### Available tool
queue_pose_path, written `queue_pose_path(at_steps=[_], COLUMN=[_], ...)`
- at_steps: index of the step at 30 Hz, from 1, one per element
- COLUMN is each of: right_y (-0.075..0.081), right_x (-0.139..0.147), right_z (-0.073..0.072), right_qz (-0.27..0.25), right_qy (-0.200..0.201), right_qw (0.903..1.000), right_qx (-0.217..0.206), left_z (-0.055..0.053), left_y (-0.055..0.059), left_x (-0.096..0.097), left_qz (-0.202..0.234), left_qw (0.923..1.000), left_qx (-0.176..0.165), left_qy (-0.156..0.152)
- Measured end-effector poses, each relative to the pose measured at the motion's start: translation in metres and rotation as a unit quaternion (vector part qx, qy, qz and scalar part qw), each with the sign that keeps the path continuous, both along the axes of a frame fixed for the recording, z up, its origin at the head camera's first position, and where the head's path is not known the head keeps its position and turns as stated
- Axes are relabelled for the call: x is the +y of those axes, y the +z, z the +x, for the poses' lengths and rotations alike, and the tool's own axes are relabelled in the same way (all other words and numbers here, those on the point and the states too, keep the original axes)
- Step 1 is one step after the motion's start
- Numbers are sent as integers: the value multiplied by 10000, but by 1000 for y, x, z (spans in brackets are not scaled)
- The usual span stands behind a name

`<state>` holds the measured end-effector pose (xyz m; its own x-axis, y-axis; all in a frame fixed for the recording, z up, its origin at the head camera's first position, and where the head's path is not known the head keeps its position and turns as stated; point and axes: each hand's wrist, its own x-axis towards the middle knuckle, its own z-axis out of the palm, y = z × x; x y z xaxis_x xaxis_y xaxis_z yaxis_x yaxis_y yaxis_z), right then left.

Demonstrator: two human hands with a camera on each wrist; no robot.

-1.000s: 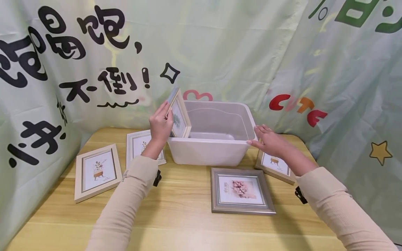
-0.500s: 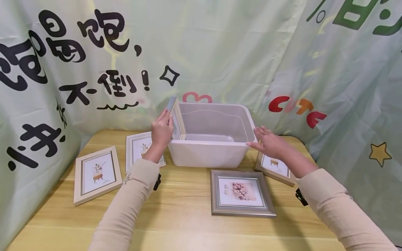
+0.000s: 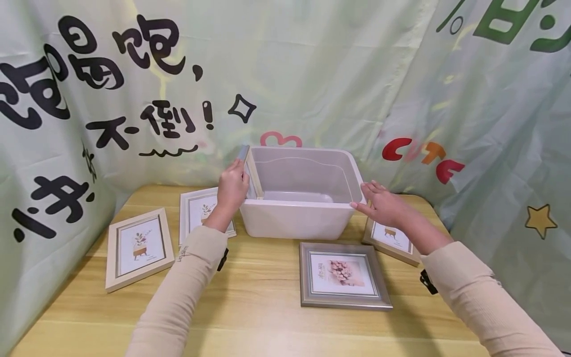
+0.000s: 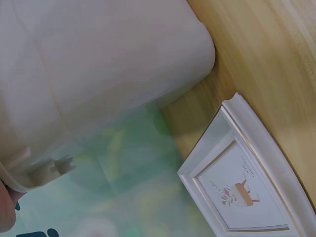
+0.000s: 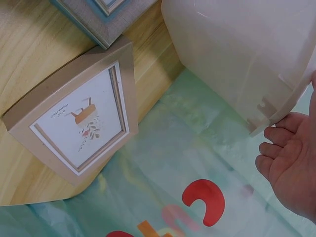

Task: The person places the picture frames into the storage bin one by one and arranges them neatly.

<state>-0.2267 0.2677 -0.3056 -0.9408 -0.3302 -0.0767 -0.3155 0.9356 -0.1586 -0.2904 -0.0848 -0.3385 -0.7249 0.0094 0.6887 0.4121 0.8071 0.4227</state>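
My left hand (image 3: pixel 234 186) grips the near edge of a pale picture frame (image 3: pixel 255 174), which stands on edge inside the storage bin (image 3: pixel 296 220), close along its left wall. Most of that frame is hidden by the hand and the bin wall. At the bin's right end, my right hand (image 3: pixel 383 203) holds the rim, thumb over the front corner. In the right wrist view, the fingers (image 5: pixel 276 138) bend in at the rim from outside. Only a bit of a finger or thumb (image 4: pixel 5 212) shows at the rim in the left wrist view.
On the wooden table (image 3: pixel 263 277) lie a cream frame (image 3: pixel 116 277) at far left, a white frame (image 4: pixel 266 143) left of the bin, a grey-brown frame (image 3: pixel 308 292) in front, and a tan frame (image 5: pixel 29 113) under my right forearm. A printed curtain (image 3: pixel 312 74) hangs behind.
My left hand has lowered the picture frame into the bin; it has turned upright and shifted left against the wall. The right hand has stayed at the rim.
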Motion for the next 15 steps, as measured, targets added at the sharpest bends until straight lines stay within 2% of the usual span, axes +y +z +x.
queue_pose_path(at_steps=[3, 9, 15], right_y=[0, 1, 1], right_x=[0, 0, -1], right_z=[0, 1, 0], right_qz=[1, -34, -30], right_qy=[9, 2, 26], right_qw=[10000, 10000, 10000], right_qx=[2, -3, -4], left_z=[0, 1, 3], left_y=[0, 2, 5], left_x=[-1, -2, -4], left_qz=[-89, -286, -521], left_qw=[9997, 9986, 9953], left_qx=[-229, -439, -801], left_qy=[-45, -103, -144])
